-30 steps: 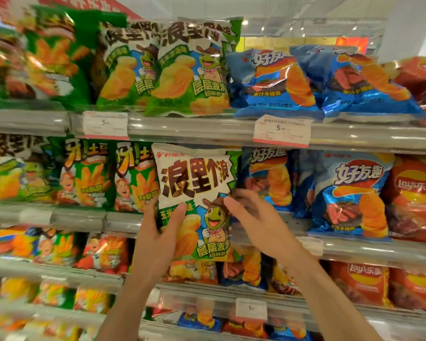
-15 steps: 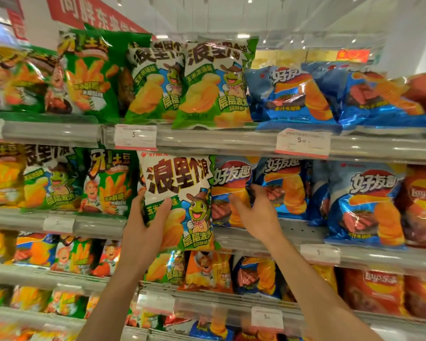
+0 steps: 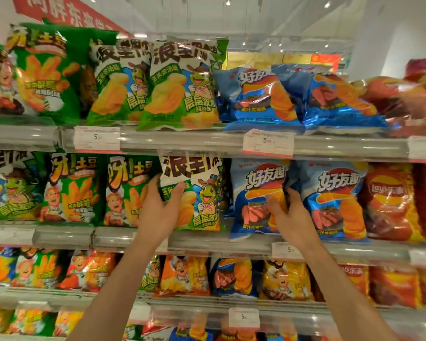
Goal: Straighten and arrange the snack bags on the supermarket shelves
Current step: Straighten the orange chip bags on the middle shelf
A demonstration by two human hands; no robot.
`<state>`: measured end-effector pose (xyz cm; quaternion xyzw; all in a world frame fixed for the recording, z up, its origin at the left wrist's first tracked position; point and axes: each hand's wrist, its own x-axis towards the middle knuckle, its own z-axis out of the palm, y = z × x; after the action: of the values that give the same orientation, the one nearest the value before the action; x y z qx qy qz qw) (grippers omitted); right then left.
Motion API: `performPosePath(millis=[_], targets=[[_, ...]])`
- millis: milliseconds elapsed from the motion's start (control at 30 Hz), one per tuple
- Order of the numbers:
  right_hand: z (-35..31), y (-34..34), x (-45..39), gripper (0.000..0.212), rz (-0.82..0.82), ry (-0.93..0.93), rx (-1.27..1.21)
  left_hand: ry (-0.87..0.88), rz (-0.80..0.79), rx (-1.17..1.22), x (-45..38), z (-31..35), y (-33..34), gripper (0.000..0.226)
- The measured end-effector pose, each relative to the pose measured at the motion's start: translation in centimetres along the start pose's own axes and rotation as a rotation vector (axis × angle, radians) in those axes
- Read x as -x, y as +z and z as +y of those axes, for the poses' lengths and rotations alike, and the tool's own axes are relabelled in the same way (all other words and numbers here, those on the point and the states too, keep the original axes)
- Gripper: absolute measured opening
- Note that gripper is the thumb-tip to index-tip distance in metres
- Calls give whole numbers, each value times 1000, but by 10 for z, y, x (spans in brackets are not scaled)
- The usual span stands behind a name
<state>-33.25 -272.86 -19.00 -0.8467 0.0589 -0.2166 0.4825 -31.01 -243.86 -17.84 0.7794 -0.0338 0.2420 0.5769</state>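
Head view, left hand (image 3: 158, 212) gripping frog bag (image 3: 194, 193)

Tiers of grey metal shelving (image 3: 207, 143) run the full width of a supermarket aisle, white price tags (image 3: 268, 143) clipped along their front edges. Above the top tier a clear plastic panel (image 3: 280, 43) catches glints from small ceiling lights (image 3: 228, 3). A red banner with white characters (image 3: 67, 13) hangs at upper left against a pale wall, and a white pillar (image 3: 403, 38) rises at right.
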Motion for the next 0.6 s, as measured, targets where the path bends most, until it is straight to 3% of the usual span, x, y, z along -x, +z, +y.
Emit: performPosePath(millis=[333, 600], targets=[[6, 12, 2, 69, 38, 25, -24, -20, -226, -121, -13, -13, 24, 65], [9, 2, 10, 76, 4, -8, -24, -49, -144, -118, -5, -6, 22, 77]])
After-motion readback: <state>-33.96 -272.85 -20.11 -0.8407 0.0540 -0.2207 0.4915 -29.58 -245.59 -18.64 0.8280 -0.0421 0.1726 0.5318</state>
